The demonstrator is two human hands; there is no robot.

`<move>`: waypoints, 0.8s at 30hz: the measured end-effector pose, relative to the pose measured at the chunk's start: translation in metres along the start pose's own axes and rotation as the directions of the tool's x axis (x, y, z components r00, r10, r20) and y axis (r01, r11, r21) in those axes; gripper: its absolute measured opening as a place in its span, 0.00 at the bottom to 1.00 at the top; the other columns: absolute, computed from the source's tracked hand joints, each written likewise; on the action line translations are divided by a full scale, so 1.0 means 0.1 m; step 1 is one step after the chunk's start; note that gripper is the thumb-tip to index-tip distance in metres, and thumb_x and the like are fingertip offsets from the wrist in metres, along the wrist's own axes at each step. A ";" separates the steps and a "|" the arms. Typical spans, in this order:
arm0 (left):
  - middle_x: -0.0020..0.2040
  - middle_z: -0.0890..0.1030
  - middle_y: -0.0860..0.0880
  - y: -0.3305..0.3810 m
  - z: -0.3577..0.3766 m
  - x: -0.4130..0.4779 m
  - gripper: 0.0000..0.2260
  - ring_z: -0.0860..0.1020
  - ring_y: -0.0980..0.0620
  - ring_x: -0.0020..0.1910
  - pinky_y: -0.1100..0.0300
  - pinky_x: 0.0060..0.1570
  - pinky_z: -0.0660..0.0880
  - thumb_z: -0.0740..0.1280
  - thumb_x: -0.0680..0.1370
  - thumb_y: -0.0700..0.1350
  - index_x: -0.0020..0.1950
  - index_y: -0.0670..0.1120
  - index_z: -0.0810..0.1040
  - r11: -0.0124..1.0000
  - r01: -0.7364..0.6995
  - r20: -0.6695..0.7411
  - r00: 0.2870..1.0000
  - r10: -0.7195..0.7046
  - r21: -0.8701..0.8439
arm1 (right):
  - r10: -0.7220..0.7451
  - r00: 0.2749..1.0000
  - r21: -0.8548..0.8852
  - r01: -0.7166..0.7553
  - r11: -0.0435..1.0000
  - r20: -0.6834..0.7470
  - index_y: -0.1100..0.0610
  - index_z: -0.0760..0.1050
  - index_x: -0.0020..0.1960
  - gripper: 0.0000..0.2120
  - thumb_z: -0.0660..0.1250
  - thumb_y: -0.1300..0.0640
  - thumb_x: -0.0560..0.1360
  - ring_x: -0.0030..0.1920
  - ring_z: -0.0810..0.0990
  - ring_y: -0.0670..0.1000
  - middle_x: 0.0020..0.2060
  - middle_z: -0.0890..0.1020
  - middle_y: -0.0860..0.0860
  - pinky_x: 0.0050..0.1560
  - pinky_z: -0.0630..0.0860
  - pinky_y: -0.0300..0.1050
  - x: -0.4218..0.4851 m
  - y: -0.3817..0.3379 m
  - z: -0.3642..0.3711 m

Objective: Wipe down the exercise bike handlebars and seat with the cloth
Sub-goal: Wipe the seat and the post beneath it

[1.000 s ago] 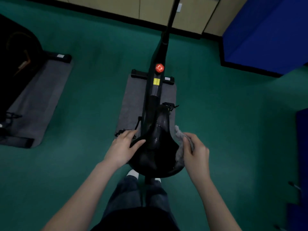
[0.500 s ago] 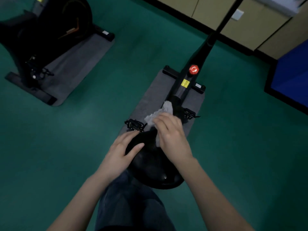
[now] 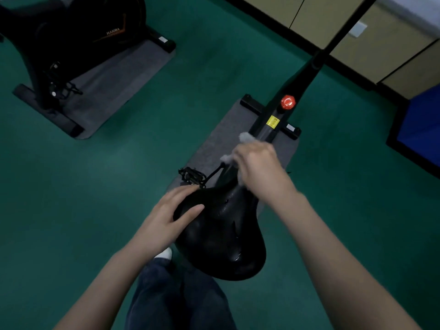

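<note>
Down the middle of the frame we count one black seat [image 3: 221, 234] and two hands at it. Our left hand [image 3: 166, 217] lies flat on the seat's left edge, its fingers [image 3: 183, 191] straight and slightly spread, thumb resting on top; it grips nothing. Our right hand [image 3: 259, 167] sits over the seat's narrow nose, fingers curled round one pale grey cloth [image 3: 246, 137], whose tufts stick out above and left of the knuckles. That hand is blurred, so the cloth may be touching the nose or the frame just beyond it; we cannot tell which.

We count two bikes: our bike [image 3: 297, 86], its black frame running to the upper right, and a second bike [image 3: 71, 32] at the upper left. Each stands on its own grey mat, so two: the near mat [image 3: 221, 139] and the far mat [image 3: 114, 79], both on green floor [image 3: 119, 175]. Our bike carries one red knob [image 3: 287, 102] and one yellow label [image 3: 272, 121] just below it. One pedal [image 3: 191, 175] shows just above our left fingertips.
</note>
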State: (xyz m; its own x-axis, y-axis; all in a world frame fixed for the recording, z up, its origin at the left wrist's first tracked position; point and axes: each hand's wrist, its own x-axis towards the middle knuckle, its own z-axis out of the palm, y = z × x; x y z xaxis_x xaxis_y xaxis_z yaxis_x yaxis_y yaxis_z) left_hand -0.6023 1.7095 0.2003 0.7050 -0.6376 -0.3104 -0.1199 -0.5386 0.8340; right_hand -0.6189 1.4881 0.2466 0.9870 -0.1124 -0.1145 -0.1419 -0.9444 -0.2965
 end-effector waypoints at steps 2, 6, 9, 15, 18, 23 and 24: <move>0.67 0.71 0.60 0.00 -0.02 0.01 0.28 0.66 0.63 0.68 0.60 0.70 0.61 0.58 0.73 0.63 0.70 0.53 0.70 1.000 0.002 0.029 1.000 -0.003 0.009 | 0.176 0.983 0.190 -0.183 0.965 0.051 0.55 0.75 0.39 0.10 0.64 0.64 0.77 0.46 0.83 0.52 0.39 0.82 0.48 0.45 0.79 0.40 0.13 0.20 -0.09; 0.69 0.68 0.61 -0.04 -0.07 0.01 0.29 0.64 0.62 0.70 0.55 0.72 0.61 0.57 0.73 0.66 0.72 0.55 0.67 1.000 0.006 0.099 0.995 -0.007 0.003 | 0.350 0.922 0.475 -0.237 0.848 -0.166 0.58 0.78 0.50 0.07 0.61 0.62 0.80 0.44 0.78 0.45 0.41 0.81 0.48 0.43 0.66 0.21 -0.13 0.26 -0.02; 0.70 0.67 0.61 -0.07 -0.08 0.00 0.30 0.63 0.61 0.71 0.52 0.72 0.61 0.57 0.73 0.66 0.73 0.55 0.65 1.000 0.000 0.136 0.991 -0.001 0.008 | 0.339 0.862 0.481 -0.131 0.867 -0.377 0.62 0.78 0.56 0.09 0.61 0.64 0.79 0.56 0.76 0.47 0.52 0.80 0.51 0.60 0.66 0.29 -0.43 0.06 0.22; 0.72 0.64 0.61 -0.12 -0.13 0.02 0.35 0.60 0.62 0.72 0.54 0.73 0.60 0.61 0.70 0.69 0.74 0.56 0.62 0.997 -0.045 0.207 0.978 0.032 0.061 | 0.609 0.756 0.706 -0.294 0.644 -0.241 0.56 0.78 0.53 0.08 0.60 0.61 0.80 0.42 0.77 0.34 0.41 0.80 0.44 0.44 0.69 0.30 -0.15 0.19 0.20; 0.74 0.61 0.61 -0.14 -0.21 0.05 0.43 0.57 0.63 0.73 0.57 0.74 0.57 0.66 0.64 0.71 0.75 0.57 0.59 0.993 -0.063 0.263 0.964 0.034 0.103 | 0.693 0.695 0.790 -0.309 0.530 -0.193 0.52 0.77 0.52 0.08 0.59 0.59 0.81 0.44 0.77 0.35 0.42 0.80 0.41 0.47 0.70 0.30 -0.18 0.18 0.22; 0.74 0.55 0.64 -0.19 -0.29 0.02 0.52 0.51 0.71 0.72 0.77 0.68 0.48 0.76 0.56 0.66 0.74 0.62 0.53 0.991 -0.093 0.352 0.935 0.053 0.096 | 0.795 0.551 0.791 -0.356 0.498 -0.253 0.59 0.77 0.60 0.12 0.59 0.60 0.81 0.46 0.77 0.33 0.46 0.82 0.43 0.50 0.70 0.27 -0.63 -0.11 0.48; 0.74 0.55 0.64 -0.19 -0.29 0.02 0.53 0.51 0.71 0.72 0.78 0.67 0.48 0.77 0.56 0.64 0.74 0.62 0.53 0.990 -0.099 0.360 0.931 0.057 0.100 | 0.809 0.533 0.792 -0.370 0.486 -0.247 0.60 0.77 0.61 0.12 0.59 0.60 0.81 0.44 0.76 0.30 0.44 0.80 0.39 0.48 0.68 0.23 -0.72 -0.19 0.55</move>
State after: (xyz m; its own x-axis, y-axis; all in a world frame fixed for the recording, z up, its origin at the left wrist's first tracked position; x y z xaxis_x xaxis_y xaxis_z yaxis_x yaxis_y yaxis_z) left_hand -0.5784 1.7347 0.1969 0.3981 -0.8225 -0.4062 -0.2581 -0.5253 0.8109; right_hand -0.6913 1.5306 0.2084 0.4301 -0.9003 -0.0667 -0.4937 -0.1727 -0.8523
